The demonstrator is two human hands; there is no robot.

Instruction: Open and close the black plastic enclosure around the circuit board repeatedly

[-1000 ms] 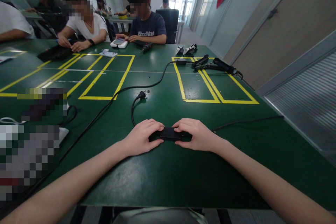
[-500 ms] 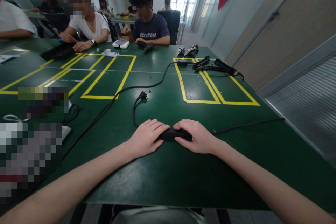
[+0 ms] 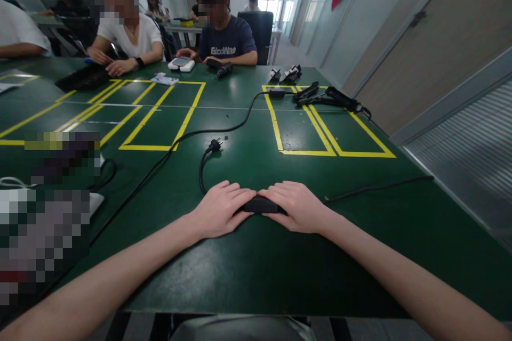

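Note:
Between my two hands, near the middle of the green table, lies a black power adapter [image 3: 261, 204]. My left hand [image 3: 224, 209] is closed around its left end, thumb in front and fingers over the top. My right hand [image 3: 295, 206] grips the right end the same way, its fingertips almost touching those of the left. A short black cord [image 3: 201, 173] comes out from behind my left hand and ends in a two-pin plug [image 3: 215, 145]. Both ends of the adapter are covered by my fingers.
A long black cable [image 3: 160, 162] crosses the table to a second adapter [image 3: 277, 94] by black clamp-like tools [image 3: 340, 98]. Another cable [image 3: 380, 189] runs to the right edge. Blurred items lie at left. Across sit co-workers, near a power drill [image 3: 224, 70] and a white device [image 3: 182, 64].
My right hand has slid left along the adapter, so my hands are closer together. A co-worker across the table has moved a hand onto the white device. The view has shifted slightly.

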